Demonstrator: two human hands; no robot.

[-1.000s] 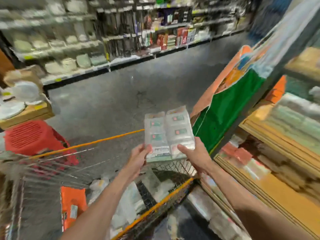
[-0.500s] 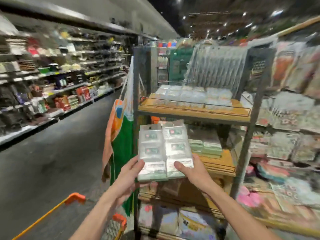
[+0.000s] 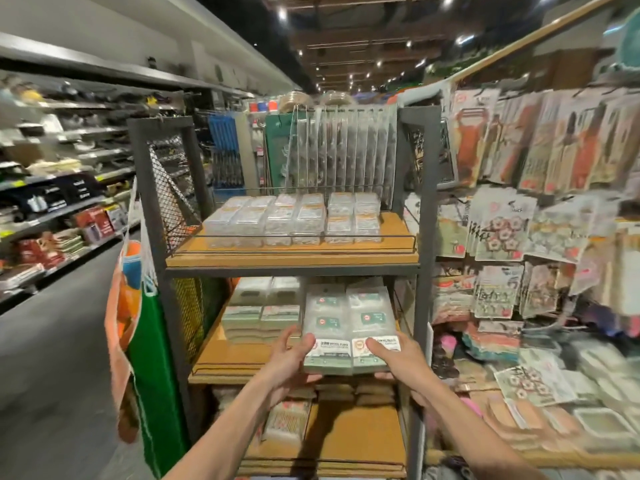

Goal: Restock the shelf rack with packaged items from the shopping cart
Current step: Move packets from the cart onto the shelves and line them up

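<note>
Two white-and-green packets [image 3: 349, 320], side by side, are at the right front of the middle shelf [image 3: 221, 358] of the shelf rack [image 3: 425, 209], which shows three wooden shelves. The left grip [image 3: 291, 358] and right grip [image 3: 398, 356] each pinch a near corner, thumb on top, fingers hidden beneath. Two columns of shelved packets [image 3: 263, 310] lie just to their left. The label print is too blurred to read. Two forearms partly cover the bottom shelf [image 3: 363, 431].
</note>
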